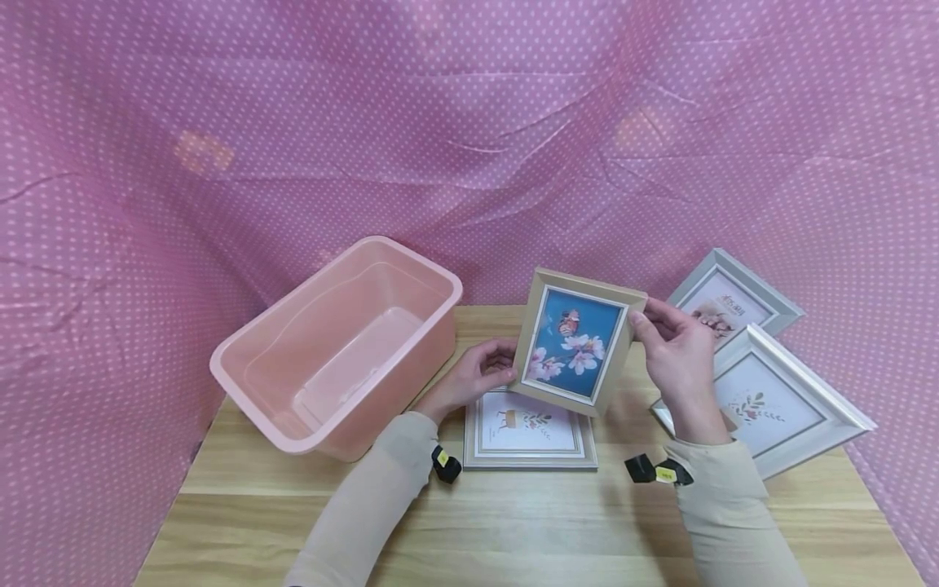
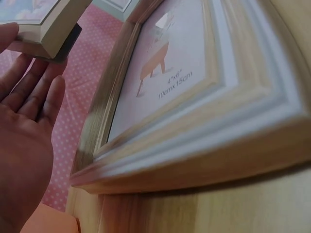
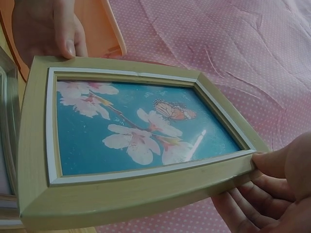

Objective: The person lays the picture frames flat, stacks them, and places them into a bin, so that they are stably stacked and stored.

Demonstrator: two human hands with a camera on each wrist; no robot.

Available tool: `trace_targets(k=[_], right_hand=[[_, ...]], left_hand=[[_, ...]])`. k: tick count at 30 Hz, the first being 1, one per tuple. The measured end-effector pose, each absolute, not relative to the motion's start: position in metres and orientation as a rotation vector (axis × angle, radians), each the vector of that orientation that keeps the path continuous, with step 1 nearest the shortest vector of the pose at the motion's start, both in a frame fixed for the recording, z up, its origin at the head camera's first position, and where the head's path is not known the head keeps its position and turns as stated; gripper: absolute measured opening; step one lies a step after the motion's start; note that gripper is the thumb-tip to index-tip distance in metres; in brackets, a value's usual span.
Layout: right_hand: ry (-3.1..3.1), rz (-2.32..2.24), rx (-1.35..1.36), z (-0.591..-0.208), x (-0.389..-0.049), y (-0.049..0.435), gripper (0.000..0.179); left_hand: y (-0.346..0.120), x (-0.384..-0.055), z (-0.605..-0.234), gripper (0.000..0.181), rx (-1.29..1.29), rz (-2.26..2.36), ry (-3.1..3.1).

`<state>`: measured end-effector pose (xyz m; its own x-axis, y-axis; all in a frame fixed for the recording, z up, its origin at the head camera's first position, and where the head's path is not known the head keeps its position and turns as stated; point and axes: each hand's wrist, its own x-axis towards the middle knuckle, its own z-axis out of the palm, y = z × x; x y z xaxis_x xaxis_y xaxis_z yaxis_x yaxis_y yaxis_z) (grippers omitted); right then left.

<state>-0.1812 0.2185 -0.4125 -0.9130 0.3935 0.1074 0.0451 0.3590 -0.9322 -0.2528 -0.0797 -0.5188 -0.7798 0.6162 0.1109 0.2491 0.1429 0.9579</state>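
Between both hands a tan picture frame (image 1: 578,342) is held tilted above the table, its picture showing pink blossoms and a butterfly on blue. My right hand (image 1: 678,359) pinches its right edge, thumb on the front and fingers behind, as the right wrist view also shows. At the opposite edge, my left hand (image 1: 477,375) grips the lower left corner, thumb in front and fingers (image 2: 36,87) underneath. Below it, a second picture frame (image 1: 530,466) with a deer-and-leaf print lies flat on the table, its upper part hidden by the held one.
A deep pink plastic tub (image 1: 433,350) stands at the left on the wooden table (image 1: 513,530). To the right, a silver-white picture frame (image 1: 814,383) overlaps a grey picture frame (image 1: 766,289). Pink dotted cloth (image 1: 469,163) hangs behind and at the sides.
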Motion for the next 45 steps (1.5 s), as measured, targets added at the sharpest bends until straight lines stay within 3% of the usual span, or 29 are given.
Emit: trace_targets(k=[45], right_hand=[[-2.359,1.601,-0.191,-0.422,-0.18,0.223,0.043]], left_hand=[[-0.104,-0.237,-0.537,0.044,0.742,1.765,2.148]])
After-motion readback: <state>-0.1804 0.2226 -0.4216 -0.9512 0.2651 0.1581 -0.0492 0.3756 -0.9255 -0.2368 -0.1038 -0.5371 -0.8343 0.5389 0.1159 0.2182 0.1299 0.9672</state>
